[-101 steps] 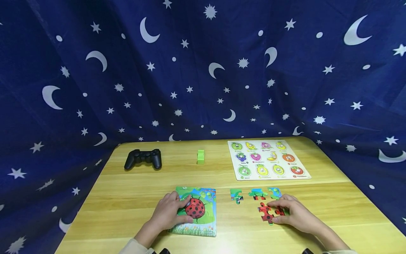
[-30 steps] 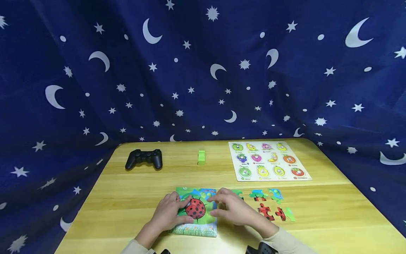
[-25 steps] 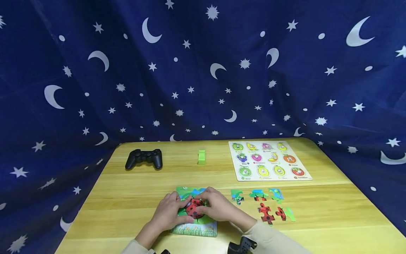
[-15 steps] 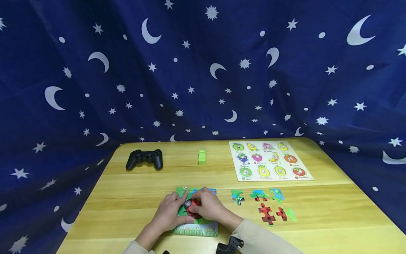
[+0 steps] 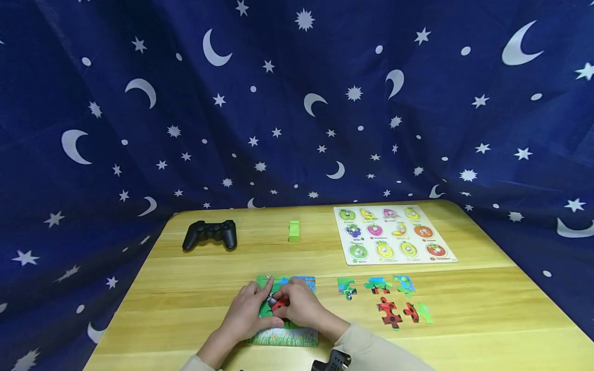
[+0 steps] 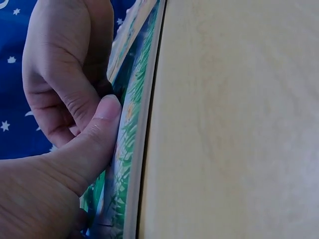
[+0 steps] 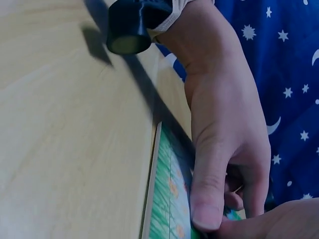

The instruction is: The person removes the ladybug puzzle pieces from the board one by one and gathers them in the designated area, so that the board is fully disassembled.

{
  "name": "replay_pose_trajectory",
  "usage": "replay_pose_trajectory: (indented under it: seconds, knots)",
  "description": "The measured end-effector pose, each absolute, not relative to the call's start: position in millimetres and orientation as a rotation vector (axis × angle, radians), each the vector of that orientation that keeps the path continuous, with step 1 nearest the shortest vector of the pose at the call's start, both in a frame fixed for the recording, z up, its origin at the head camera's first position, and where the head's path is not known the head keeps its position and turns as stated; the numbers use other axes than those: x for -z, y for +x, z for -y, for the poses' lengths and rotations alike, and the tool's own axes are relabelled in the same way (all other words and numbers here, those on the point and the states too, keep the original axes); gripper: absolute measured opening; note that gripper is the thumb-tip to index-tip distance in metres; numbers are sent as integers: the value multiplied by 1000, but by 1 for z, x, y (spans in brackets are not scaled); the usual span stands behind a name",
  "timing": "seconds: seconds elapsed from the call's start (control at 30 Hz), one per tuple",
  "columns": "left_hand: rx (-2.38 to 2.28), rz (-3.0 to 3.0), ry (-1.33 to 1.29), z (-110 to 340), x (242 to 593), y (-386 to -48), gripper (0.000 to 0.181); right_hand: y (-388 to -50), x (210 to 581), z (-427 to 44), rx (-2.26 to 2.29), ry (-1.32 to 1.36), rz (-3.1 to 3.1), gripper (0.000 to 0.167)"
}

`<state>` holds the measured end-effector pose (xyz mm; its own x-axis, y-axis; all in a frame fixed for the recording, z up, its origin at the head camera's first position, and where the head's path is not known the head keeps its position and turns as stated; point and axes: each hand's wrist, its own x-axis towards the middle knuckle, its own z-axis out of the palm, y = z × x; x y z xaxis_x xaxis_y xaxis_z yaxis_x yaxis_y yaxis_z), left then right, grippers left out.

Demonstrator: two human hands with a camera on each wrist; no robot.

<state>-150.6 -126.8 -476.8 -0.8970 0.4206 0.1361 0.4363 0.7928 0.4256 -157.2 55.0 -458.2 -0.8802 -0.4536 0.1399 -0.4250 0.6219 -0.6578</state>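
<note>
A square ladybug puzzle board (image 5: 283, 337), with a grass strip along its near edge, lies flat on the table. My left hand (image 5: 246, 312) rests on its left part, thumb and fingers extended and thumb touching the picture. Over the middle bends my right hand (image 5: 300, 306), with thumb and index tips at the red ladybug (image 5: 278, 305). Whether those fingertips pinch a piece is hidden; in the right wrist view the left hand partly covers them. To the right lie several loose jigsaw pieces, including a red spotted piece (image 5: 389, 313) and a green-blue corner piece (image 5: 347, 287).
A white fruit puzzle board (image 5: 394, 234) lies at the back right of the wooden table (image 5: 185, 299). At the back left is a black game controller (image 5: 210, 235), and a small green block (image 5: 294, 231) sits at the back middle. A starry blue curtain (image 5: 297, 103) hangs behind.
My right hand has left the loose pieces and moved left onto the ladybug picture. The left index finger has lifted slightly; otherwise the left hand stays on the board.
</note>
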Motion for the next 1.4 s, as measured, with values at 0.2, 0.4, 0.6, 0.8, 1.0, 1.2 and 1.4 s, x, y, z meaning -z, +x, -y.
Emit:
replay_pose_trajectory:
  seconds: [0.2,0.4,0.6,0.8,1.0,1.2,1.4]
  knots:
    - [741,2935,-684,127,477,-151,102,-157,457,-52,1130,-719,-2784,23]
    - [782,2929,-659,127,477,-152,104,-157,458,-50,1129,-710,-2795,22]
    - [820,2929,-645,126,477,-152,106,-155,458,-48,1229,-629,-2719,22]
    - [826,2954,-622,126,477,-153,106,-152,458,-46,1374,-569,-2604,23]
    - [825,2961,-630,127,477,-153,107,-150,458,-46,1399,-564,-2585,25]
    - [812,2981,-622,126,477,-151,108,-149,454,-46,1378,-519,-2557,28]
    - [779,2975,-621,125,477,-150,108,-148,447,-45,1386,-482,-2531,38]
